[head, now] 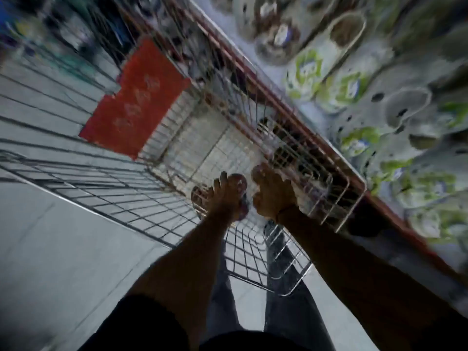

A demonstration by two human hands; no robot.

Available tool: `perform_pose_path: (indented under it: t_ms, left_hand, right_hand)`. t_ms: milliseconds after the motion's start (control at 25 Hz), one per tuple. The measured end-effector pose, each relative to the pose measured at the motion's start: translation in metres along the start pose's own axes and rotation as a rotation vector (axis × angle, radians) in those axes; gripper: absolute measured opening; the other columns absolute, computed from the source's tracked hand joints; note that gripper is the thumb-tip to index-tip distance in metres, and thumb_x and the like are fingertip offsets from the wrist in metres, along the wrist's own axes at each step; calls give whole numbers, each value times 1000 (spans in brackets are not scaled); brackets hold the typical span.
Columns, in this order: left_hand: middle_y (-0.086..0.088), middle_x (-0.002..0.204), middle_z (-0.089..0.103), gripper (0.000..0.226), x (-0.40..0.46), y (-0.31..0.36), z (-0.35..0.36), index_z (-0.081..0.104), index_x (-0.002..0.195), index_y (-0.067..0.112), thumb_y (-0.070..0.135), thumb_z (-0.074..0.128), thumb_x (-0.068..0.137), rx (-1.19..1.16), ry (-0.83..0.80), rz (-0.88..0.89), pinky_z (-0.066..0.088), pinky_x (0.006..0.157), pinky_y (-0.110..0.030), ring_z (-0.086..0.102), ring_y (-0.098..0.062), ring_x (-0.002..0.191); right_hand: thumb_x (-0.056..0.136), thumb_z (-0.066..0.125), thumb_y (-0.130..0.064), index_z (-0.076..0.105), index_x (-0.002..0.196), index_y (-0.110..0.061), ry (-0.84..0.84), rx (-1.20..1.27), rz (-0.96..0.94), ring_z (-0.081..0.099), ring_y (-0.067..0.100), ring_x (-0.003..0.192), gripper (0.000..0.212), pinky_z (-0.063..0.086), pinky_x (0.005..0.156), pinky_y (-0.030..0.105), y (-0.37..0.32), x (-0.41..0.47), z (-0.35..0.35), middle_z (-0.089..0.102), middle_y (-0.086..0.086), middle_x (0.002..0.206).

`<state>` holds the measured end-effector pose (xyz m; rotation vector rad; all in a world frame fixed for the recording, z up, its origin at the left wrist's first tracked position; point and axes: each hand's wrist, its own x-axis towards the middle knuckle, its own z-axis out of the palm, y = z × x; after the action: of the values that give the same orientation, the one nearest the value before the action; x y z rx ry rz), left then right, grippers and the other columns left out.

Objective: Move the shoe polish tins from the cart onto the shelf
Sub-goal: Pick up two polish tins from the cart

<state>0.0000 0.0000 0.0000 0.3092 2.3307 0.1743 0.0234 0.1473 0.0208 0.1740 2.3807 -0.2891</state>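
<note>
The whole view is smeared by motion blur, so small details are hard to read. Both bare arms reach down into a wire cart (192,138) that stands just beside a shelf (316,127) with a reddish front edge. The left hand (222,196) is curled around several round, dark tins (239,184), which show between and beyond its fingers, low inside the cart near its bottom. The right hand (274,192) is just beside it, close to the cart's wire wall on the shelf side; its fingers are bent, but I cannot tell whether it grips anything. A red panel (134,97) hangs on the cart's far side. Round green and white packs (354,87) line the shelf.
</note>
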Motion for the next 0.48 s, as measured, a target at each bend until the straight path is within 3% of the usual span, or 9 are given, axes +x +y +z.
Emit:
perform_pose_path:
  t_ms: [80,200,360,480]
  left_hand:
    - [-15,154,35,73,6,7,24,24,157,12,37,54,96,-5,-67,-106,30,113,-47,40,-37,138]
    - [-18,155,31,76,7,11,59,28,154,10,32,65,92,16,-212,-89,38,108,-49,37,-41,139]
    - [-21,136,43,81,15,19,64,21,155,6,26,66,91,-17,-87,-173,49,90,-47,56,-41,118]
    - [-19,133,46,89,8,17,47,27,151,9,26,78,81,-31,-139,-174,52,90,-44,57,-39,118]
  right_hand:
    - [89,63,-28,32,154,-25,-71,-51,59,45,37,134,72,41,105,51,0,8,23,35,15,158]
    - [87,59,-9,46,140,-26,-45,-132,53,50,39,124,57,46,98,51,0,13,56,42,18,149]
    - [99,47,-8,54,131,-23,-1,-90,82,54,42,115,36,51,86,48,-1,24,57,38,21,150]
    - [90,64,-10,51,132,-22,-30,-78,32,48,41,122,46,53,91,48,0,15,46,30,17,155]
